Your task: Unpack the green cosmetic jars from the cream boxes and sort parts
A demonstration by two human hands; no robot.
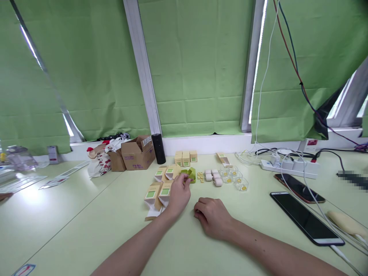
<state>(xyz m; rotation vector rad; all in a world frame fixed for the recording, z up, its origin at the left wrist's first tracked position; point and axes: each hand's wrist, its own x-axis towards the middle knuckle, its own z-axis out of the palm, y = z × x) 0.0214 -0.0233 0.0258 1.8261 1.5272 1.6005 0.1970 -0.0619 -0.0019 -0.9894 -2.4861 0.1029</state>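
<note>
My left hand point(180, 191) reaches over the table with its thumb and fingers pinched at a small green tray point(193, 177). What looks like a green piece shows at the fingertips, partly covered by them. Left of this hand stand open tan cardboard boxes point(153, 191) with green labels and white flaps. My right hand point(214, 216) rests curled on the tabletop nearer to me, apart from the objects. Its palm is hidden. Small yellow pieces point(200, 176), pale pink blocks point(217, 181) and clear round containers point(241, 184) with yellow bits inside lie right of the tray.
Closed tan boxes point(186, 159) stand at the back, beside a black cylinder point(158, 148) and a brown carton point(138, 155). An open box point(224, 160) lies behind the clear containers. Phones point(306, 216), cables and a power strip point(290, 168) occupy the right.
</note>
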